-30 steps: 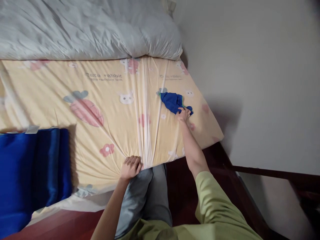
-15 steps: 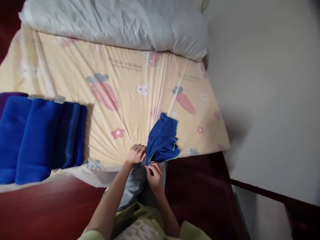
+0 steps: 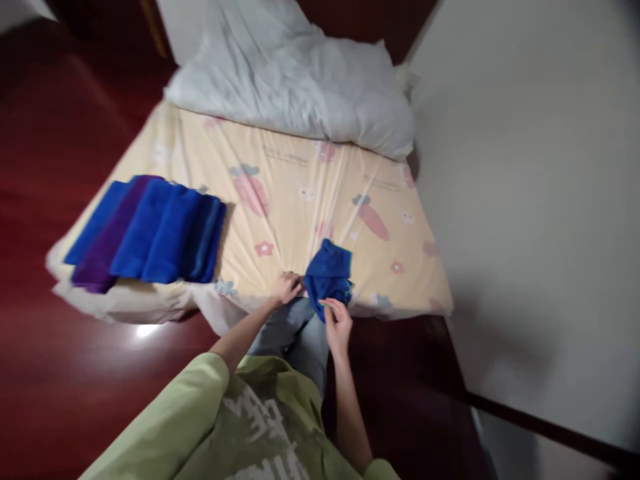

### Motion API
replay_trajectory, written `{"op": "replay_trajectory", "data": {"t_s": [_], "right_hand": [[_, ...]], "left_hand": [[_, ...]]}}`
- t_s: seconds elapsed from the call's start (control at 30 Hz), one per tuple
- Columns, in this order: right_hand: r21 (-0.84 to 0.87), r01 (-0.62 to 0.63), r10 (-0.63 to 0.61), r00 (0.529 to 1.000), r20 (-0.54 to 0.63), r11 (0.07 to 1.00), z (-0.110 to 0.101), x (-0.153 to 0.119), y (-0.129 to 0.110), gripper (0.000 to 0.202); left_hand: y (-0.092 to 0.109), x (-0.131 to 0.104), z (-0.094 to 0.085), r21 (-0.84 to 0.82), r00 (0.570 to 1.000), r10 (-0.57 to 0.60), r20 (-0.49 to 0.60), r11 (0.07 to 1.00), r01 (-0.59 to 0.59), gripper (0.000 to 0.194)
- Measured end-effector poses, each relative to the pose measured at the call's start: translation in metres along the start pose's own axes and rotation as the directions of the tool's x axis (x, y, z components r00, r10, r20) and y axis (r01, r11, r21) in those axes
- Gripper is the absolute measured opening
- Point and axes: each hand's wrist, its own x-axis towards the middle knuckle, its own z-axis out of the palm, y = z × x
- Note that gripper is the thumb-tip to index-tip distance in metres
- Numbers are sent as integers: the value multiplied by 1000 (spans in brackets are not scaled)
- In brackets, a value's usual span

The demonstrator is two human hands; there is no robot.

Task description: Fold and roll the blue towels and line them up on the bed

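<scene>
My right hand [image 3: 338,326] grips the lower edge of a small blue cloth with green trim [image 3: 328,272], which hangs over the near edge of the mattress onto my knee. My left hand [image 3: 287,288] rests just left of the cloth, fingers bunched on the yellow carrot-and-rabbit bedsheet [image 3: 300,200] where its creases meet. My grey trouser leg [image 3: 295,333] lies between the two hands.
A row of folded blue and purple towels [image 3: 150,230] lies on the left part of the mattress. A white duvet [image 3: 295,87] is heaped at the far end. A pale wall [image 3: 525,200] runs along the right; dark red floor [image 3: 60,347] surrounds the mattress.
My right hand dragged the blue cloth from the far right of the sheet back to the near edge. The view has pulled back and swung left, showing the whole towel row.
</scene>
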Motion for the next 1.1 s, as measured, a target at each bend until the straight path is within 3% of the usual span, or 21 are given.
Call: {"op": "replay_trajectory", "data": {"t_s": [0.1,0.17,0.23,0.3,0.43,0.53,0.67,0.77,0.83,0.9,0.97,1.1], "right_hand": [[-109,109,-101,992,76,988,-15,-24,-7,27],[-178,219,-182,962,202,959,-17,-52,-3,27],[-200,313,-259,932,255,929,-14,-85,3,29],[-196,367,-312,913,263,909,-11,-118,7,32],[-169,376,-339,916,215,911,-14,-164,8,25],[-134,330,-320,943,91,934,-17,-182,7,16],[-34,269,-270,960,-75,963,-4,-194,5,10],[-17,223,-222,953,-204,975,6,-188,6,23],[-119,237,-254,955,-153,964,5,-178,9,20],[-229,305,-320,947,-30,924,-3,-167,12,11],[-259,360,-361,931,45,896,-13,-159,13,13],[-255,329,-341,940,-2,909,-32,-157,9,19]], "left_hand": [[33,-66,6,16,997,-47,-58,999,48,27],[56,-114,20,-76,992,74,-104,994,-82,43],[73,-150,31,-138,973,228,-35,963,-230,55],[81,-168,32,-120,929,361,82,929,-350,46],[84,-168,9,-55,759,591,272,797,-601,18],[95,-164,-14,21,696,634,337,734,-679,11],[111,-168,-37,106,707,577,410,739,-665,24],[112,-174,-49,153,770,472,429,802,-577,29],[105,-178,-55,192,829,383,408,851,-488,25],[97,-183,-60,211,866,328,379,880,-426,22],[91,-187,-63,190,858,347,379,878,-440,20],[93,-187,-65,61,740,499,451,810,-583,21]]}}
